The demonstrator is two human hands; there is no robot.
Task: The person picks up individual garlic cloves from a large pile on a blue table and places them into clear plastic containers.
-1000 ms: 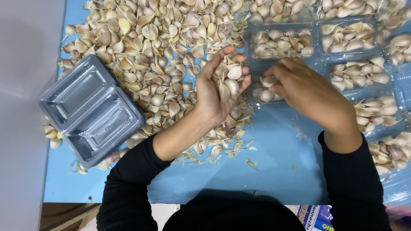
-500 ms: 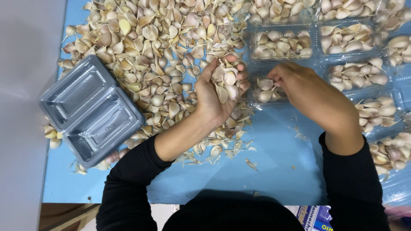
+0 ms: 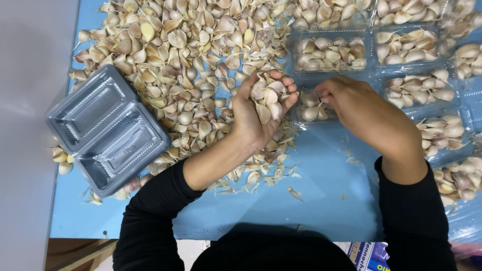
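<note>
Garlic cloves [image 3: 268, 98] lie cupped in left hand [image 3: 258, 113], fingers [image 3: 286, 88] curled around.

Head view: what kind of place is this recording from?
Probably a small food-packing bench. A blue table carries a heap of loose garlic cloves, clear trays filled with cloves, and an empty grey tray. The left hand cups cloves.

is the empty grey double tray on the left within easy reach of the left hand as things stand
Probably yes, but not freely: the left hand is cupped full of garlic cloves. The empty grey tray lies open on that side, with only loose cloves between.
</note>
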